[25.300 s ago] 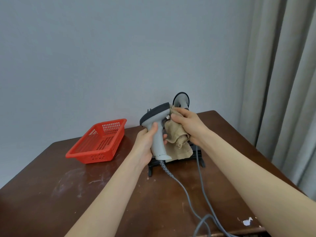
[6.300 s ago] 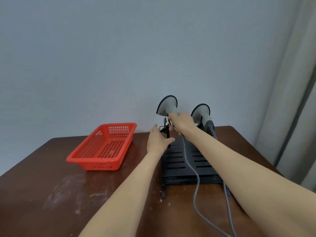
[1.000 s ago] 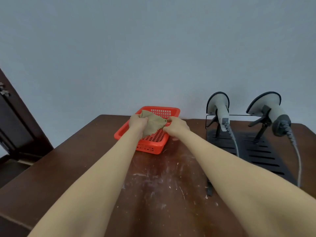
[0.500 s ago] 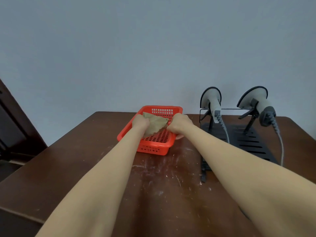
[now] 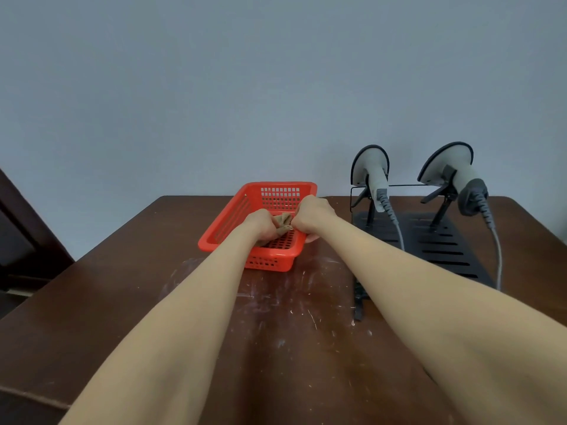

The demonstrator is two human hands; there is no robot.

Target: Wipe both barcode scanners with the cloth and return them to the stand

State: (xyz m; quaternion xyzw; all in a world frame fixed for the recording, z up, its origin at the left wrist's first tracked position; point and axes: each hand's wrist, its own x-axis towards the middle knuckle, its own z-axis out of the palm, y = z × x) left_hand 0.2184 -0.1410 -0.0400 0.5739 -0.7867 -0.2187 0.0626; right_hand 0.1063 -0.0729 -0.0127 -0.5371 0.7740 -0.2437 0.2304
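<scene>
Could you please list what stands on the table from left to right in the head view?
The red basket → left barcode scanner → right barcode scanner. The cloth and stand overlap these, so I leave them out.

Basket (image 5: 233,220) left of stand (image 5: 445,250) w/ scanners (image 5: 372,176).

We see only a small fold of the cloth (image 5: 283,223) between the left hand (image 5: 259,225) and the right hand (image 5: 313,214), which grip it; the rest is covered by them, and their fingers curl out of our sight. Both cables (image 5: 497,262) and the near corner of the stand (image 5: 441,250) disappear behind the right forearm (image 5: 399,271). The dark furniture (image 5: 18,234) at left is cut by the edge.
</scene>
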